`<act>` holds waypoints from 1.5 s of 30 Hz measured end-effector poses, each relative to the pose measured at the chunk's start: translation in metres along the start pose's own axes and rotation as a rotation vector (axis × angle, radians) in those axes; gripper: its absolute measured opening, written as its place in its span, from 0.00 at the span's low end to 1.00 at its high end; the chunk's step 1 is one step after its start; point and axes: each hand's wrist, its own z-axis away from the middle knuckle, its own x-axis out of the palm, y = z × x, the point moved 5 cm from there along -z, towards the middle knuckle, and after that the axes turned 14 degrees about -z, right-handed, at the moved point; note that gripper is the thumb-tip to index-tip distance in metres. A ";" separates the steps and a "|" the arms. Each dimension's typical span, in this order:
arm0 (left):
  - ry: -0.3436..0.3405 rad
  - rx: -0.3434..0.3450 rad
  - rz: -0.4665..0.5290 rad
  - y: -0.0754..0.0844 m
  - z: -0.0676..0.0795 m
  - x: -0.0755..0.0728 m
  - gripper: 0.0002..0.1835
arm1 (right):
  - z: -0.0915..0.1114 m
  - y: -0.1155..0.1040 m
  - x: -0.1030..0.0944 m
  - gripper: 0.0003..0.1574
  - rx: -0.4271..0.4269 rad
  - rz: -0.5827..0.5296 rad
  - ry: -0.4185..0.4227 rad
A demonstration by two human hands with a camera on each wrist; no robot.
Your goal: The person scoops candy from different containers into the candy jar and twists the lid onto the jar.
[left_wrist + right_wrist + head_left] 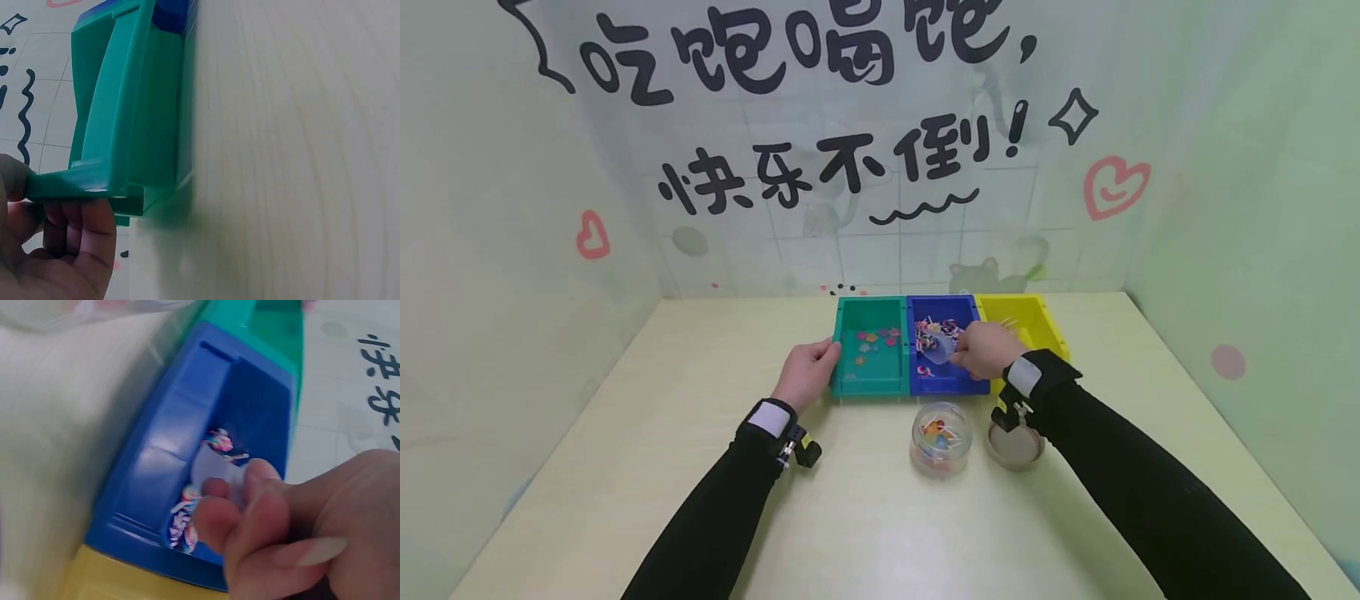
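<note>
My left hand (808,373) grips the left rim of a green bin (871,385), thumb above and curled fingers beneath it in the left wrist view. Flat colourful pieces (868,337) lie scattered in that bin. Over the blue bin (950,386), my right hand (988,348) pinches a translucent scoop (215,469) whose blade is down among small multicoloured lollipop-like pieces (181,528). Part of the scoop is hidden behind my fingers. The yellow bin (1037,321), holding a few pale sticks, is partly covered by my right hand and wrist.
In front of the bins stands a clear round jar (940,458) with orange, red and blue pieces inside. A round lid (1017,450) lies to its right, below my right wrist. Behind the bins, a printed backdrop (880,258) rises at the edge of the pale table (850,517).
</note>
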 end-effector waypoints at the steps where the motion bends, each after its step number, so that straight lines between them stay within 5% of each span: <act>1: 0.001 0.003 0.000 0.001 0.000 0.000 0.26 | 0.000 0.001 -0.001 0.18 0.006 -0.003 0.001; 11: -0.001 -0.019 -0.001 -0.003 -0.003 0.001 0.25 | -0.009 -0.001 0.004 0.16 -0.012 0.108 -0.002; 20: -0.008 -0.005 -0.007 -0.001 -0.005 0.001 0.26 | 0.008 0.013 -0.008 0.22 0.118 -0.190 -0.031; 29: -0.009 -0.006 0.000 0.001 -0.009 0.001 0.25 | -0.002 0.001 0.000 0.17 0.028 0.094 0.058; 39: -0.016 -0.009 0.008 0.002 -0.001 0.003 0.26 | -0.004 0.008 0.005 0.20 0.126 -0.124 0.125; 45: -0.027 -0.017 0.010 0.000 0.000 0.001 0.27 | -0.003 0.002 0.001 0.18 0.130 -0.059 0.195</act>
